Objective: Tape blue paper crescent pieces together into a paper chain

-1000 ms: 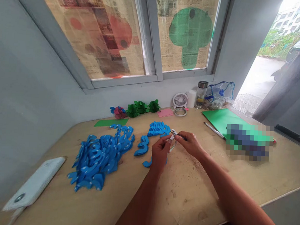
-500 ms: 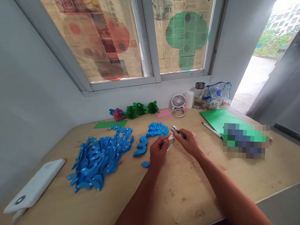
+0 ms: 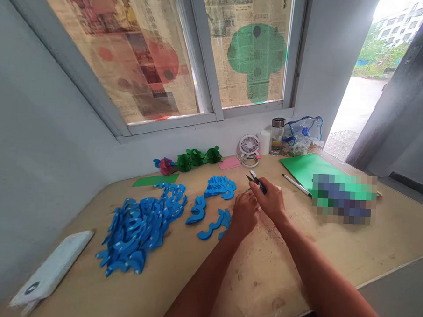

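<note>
Right hand (image 3: 271,201) grips small snips (image 3: 256,180), blades pointing toward the window, just above a wooden table (image 3: 386,241). The left hand (image 3: 244,214) touches it, fingers curled shut, with whatever it holds hidden. Blue foam cut-outs (image 3: 213,225) lie just beside the left hand, with a larger blue pile (image 3: 142,223) farther left. To the right are a pen (image 3: 296,184) and a green sheet (image 3: 302,163).

Bare forearms (image 3: 308,270), left hand (image 3: 244,215), right hand (image 3: 271,202)
</note>
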The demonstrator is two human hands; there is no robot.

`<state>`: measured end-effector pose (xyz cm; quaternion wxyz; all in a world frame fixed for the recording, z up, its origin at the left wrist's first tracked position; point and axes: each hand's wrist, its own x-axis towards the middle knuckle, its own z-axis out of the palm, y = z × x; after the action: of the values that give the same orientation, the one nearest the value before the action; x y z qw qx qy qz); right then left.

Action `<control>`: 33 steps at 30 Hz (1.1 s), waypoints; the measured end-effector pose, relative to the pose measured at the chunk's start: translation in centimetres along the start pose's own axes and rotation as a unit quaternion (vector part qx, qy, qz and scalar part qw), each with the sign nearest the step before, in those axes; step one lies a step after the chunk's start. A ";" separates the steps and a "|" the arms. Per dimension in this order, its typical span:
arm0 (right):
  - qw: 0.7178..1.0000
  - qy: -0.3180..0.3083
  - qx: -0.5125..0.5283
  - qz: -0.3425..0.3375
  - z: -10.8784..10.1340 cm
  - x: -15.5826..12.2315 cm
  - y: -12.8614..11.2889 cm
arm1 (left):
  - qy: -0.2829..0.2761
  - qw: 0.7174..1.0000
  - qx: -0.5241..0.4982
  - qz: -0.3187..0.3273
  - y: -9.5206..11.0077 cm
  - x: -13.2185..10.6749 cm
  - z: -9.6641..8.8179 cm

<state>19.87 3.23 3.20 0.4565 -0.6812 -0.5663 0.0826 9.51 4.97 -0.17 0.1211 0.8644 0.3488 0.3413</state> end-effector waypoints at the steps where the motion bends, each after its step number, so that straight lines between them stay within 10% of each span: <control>1: 1.000 -0.003 -0.007 0.000 0.0 0.0 0.1 | -0.021 0.998 0.046 0.023 0.1 -0.3 0.3; 9: 0.998 -0.036 -0.047 -0.009 0.3 -0.3 0.0 | -0.030 0.991 0.126 0.022 -0.3 -2.7 0.3; 20: 0.976 -0.117 -0.167 -0.071 1.4 -1.6 -1.2 | 0.232 0.927 -0.191 -0.226 -1.8 -5.6 -4.6; 33: 0.927 -0.216 -0.264 -0.152 2.5 -3.3 -2.9 | 0.265 0.953 -0.043 -0.142 -2.5 -5.9 -5.5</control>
<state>15.15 1.55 2.53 0.1334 -0.6484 -0.7495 0.0047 1.41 2.56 -0.19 0.1083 0.6784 0.4725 0.5520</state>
